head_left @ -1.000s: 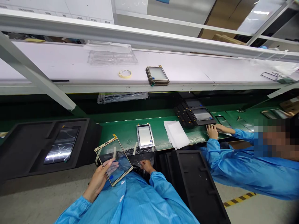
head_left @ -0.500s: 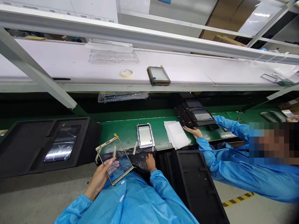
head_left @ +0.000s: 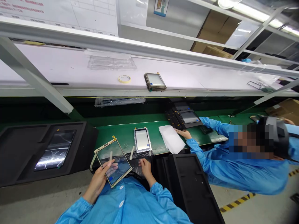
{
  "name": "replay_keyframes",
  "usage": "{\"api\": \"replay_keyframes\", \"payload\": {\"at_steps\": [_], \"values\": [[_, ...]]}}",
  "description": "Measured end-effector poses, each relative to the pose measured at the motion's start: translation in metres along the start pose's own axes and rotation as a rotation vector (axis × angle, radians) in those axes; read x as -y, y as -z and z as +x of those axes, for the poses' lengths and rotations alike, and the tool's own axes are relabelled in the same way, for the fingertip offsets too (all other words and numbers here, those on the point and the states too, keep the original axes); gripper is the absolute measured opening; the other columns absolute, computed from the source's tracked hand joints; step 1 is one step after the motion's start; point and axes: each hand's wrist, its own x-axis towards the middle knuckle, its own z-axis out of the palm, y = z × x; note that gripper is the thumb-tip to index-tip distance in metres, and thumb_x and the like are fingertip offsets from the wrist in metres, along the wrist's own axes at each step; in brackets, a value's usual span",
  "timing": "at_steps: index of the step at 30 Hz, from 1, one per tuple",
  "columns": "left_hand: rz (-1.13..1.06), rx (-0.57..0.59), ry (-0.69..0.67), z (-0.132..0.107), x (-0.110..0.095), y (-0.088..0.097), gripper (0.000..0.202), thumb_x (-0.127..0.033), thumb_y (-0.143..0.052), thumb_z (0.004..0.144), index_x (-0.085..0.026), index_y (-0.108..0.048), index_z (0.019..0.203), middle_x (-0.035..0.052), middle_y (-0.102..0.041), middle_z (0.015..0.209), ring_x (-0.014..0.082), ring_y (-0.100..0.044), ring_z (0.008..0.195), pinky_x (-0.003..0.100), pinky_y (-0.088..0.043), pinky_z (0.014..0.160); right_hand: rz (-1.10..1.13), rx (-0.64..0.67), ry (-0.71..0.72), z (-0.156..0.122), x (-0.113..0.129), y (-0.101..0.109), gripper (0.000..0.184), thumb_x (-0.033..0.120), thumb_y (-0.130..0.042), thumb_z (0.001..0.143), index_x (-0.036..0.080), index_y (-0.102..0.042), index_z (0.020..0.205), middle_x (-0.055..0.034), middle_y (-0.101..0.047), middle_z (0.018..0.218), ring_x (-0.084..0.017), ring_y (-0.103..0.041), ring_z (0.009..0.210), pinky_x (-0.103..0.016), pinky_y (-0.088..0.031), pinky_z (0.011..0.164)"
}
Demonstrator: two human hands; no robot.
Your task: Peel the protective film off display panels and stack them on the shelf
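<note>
The right hand (head_left: 146,169) now sits slightly further left, loosely curled by crinkled black plastic sheeting (head_left: 135,164), pinch unclear, while the left hand (head_left: 99,179) grips a clear, cream-and-black-bordered rectangular panel (head_left: 120,162), tilted before the torso, best held border-only against smudges.

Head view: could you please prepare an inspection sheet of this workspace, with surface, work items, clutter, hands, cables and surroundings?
Surface: green bench, carrying white sheets and a wrapped screen.
Job's things: framed glass panel, held up; a dark screen lies in the black foam tray.
Clutter: tape roll and clear plastic sleeves on the white shelf.
Grip: left hand holds the panel by an edge; right hand is at black plastic, whether pinching anything is unclear.
Cables: thin yellow line along the shelf edge, possibly a cable.
Surroundings: co-worker's hand near the sheets; striped floor tape.
</note>
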Motion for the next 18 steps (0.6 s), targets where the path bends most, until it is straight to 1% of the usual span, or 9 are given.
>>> {"api": "replay_keyframes", "payload": {"at_steps": [3, 5, 6, 8, 10, 12, 13, 15, 18], "values": [[0.023, 0.017, -0.002, 0.005, 0.002, -0.01, 0.059, -0.043, -0.094, 0.057, -0.012, -0.074, 0.103, 0.0122, -0.082, 0.089, 0.0228, -0.075, 0.085, 0.029, -0.059, 0.081, 0.321, 0.13, 0.182, -0.021, 0.038, 0.021, 0.043, 0.045, -0.033, 0.104, 0.023, -0.061, 0.127, -0.006, -0.073, 0.109, -0.02, -0.071, 0.096, -0.031, -0.056, 0.081], [0.05, 0.056, -0.005, 0.009, 0.005, -0.02, 0.059, -0.044, -0.093, 0.059, -0.012, -0.074, 0.104, 0.0118, -0.082, 0.09, 0.0232, -0.075, 0.085, 0.031, -0.058, 0.082, 0.545, 0.238, 0.33, -0.036, 0.064, 0.032, 0.045, 0.051, -0.046, 0.099, 0.025, -0.054, 0.134, -0.0052, -0.072, 0.113, -0.021, -0.071, 0.098, -0.034, -0.055, 0.086], [0.06, 0.08, -0.003, 0.011, 0.007, -0.025, 0.058, -0.044, -0.092, 0.061, -0.012, -0.074, 0.104, 0.0116, -0.081, 0.09, 0.0235, -0.075, 0.085, 0.032, -0.058, 0.083, 0.605, 0.255, 0.379, -0.043, 0.075, 0.035, 0.048, 0.052, -0.053, 0.096, 0.025, -0.053, 0.135, -0.0044, -0.072, 0.11, -0.021, -0.072, 0.096, -0.035, -0.055, 0.086], [0.071, 0.128, 0.002, 0.014, 0.009, -0.039, 0.056, -0.045, -0.091, 0.063, -0.012, -0.074, 0.104, 0.0113, -0.081, 0.089, 0.024, -0.075, 0.084, 0.033, -0.057, 0.084, 0.624, 0.178, 0.396, -0.051, 0.091, 0.038, 0.049, 0.05, -0.061, 0.091, 0.024, -0.054, 0.132, -0.0014, -0.072, 0.095, -0.02, -0.071, 0.082, -0.034, -0.055, 0.079], [0.066, 0.192, 0.004, 0.014, 0.008, -0.054, 0.056, -0.048, -0.089, 0.065, -0.012, -0.073, 0.106, 0.0122, -0.081, 0.092, 0.0247, -0.074, 0.086, 0.034, -0.056, 0.084, 0.626, 0.042, 0.355, -0.053, 0.1, 0.046, 0.046, 0.048, -0.062, 0.089, 0.023, -0.057, 0.127, 0.0012, -0.068, 0.08, -0.018, -0.067, 0.068, -0.032, -0.054, 0.067], [0.053, 0.276, -0.008, 0.011, 0.004, -0.069, 0.06, -0.051, -0.085, 0.07, -0.014, -0.071, 0.115, 0.0137, -0.08, 0.102, 0.0256, -0.074, 0.091, 0.034, -0.055, 0.084, 0.642, -0.058, 0.333, -0.048, 0.106, 0.066, 0.047, 0.048, -0.06, 0.088, 0.021, -0.057, 0.126, 0.0016, -0.065, 0.074, -0.017, -0.063, 0.061, -0.03, -0.051, 0.06], [0.049, 0.318, -0.02, 0.009, 0.001, -0.074, 0.061, -0.052, -0.083, 0.073, -0.016, -0.068, 0.121, 0.0141, -0.079, 0.107, 0.026, -0.073, 0.094, 0.035, -0.054, 0.085, 0.644, -0.093, 0.342, -0.044, 0.109, 0.084, 0.049, 0.047, -0.06, 0.087, 0.021, -0.056, 0.128, 0.0013, -0.065, 0.075, -0.016, -0.061, 0.06, -0.03, -0.05, 0.059], [0.05, 0.372, -0.046, 0.004, -0.002, -0.08, 0.06, -0.052, -0.078, 0.078, -0.019, -0.066, 0.126, 0.014, -0.078, 0.111, 0.0262, -0.073, 0.097, 0.037, -0.053, 0.088, 0.635, -0.175, 0.393, -0.034, 0.123, 0.133, 0.054, 0.046, -0.061, 0.086, 0.02, -0.053, 0.133, 0.001, -0.064, 0.075, -0.015, -0.059, 0.061, -0.029, -0.048, 0.058], [0.084, 0.368, -0.045, 0.001, 0.0, -0.075, 0.055, -0.054, -0.079, 0.076, -0.017, -0.07, 0.117, 0.0144, -0.078, 0.108, 0.0265, -0.072, 0.095, 0.037, -0.053, 0.088, 0.61, -0.345, 0.498, -0.008, 0.16, 0.227, 0.064, 0.045, -0.064, 0.084, 0.017, -0.048, 0.138, 0.002, -0.062, 0.071, -0.015, -0.057, 0.06, -0.027, -0.047, 0.056]]}}
